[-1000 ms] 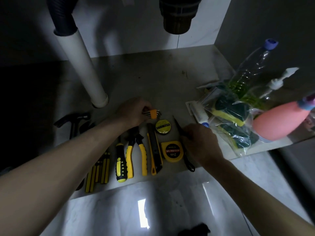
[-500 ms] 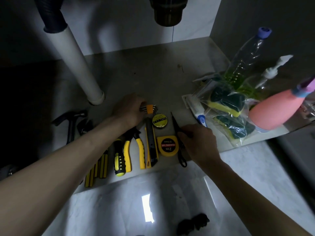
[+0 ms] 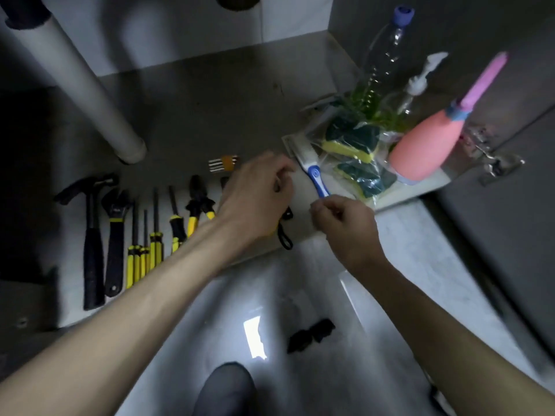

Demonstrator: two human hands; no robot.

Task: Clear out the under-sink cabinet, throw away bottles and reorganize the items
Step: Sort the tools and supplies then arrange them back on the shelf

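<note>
Fingers (image 3: 282, 172) of the left hand (image 3: 255, 199) now curl loosely over the tape measure's spot at mid-frame, having let go of the hex key set (image 3: 223, 164), which lies alone on the cabinet floor (image 3: 186, 109) just above; whether they grip anything cannot be told. The right hand (image 3: 345, 223), fingers curled in with nothing visibly held, has left the black strap (image 3: 285, 235) and sits near the blue-handled brush (image 3: 315, 177). Tools stand arranged at left, so bottles such as the clear bottle (image 3: 384, 58) at upper right likely remain; no writing is readable.

Dim cabinet interior (image 3: 186, 94), white drain pipe (image 3: 84, 94), glossy marble floor (image 3: 405, 265).
</note>
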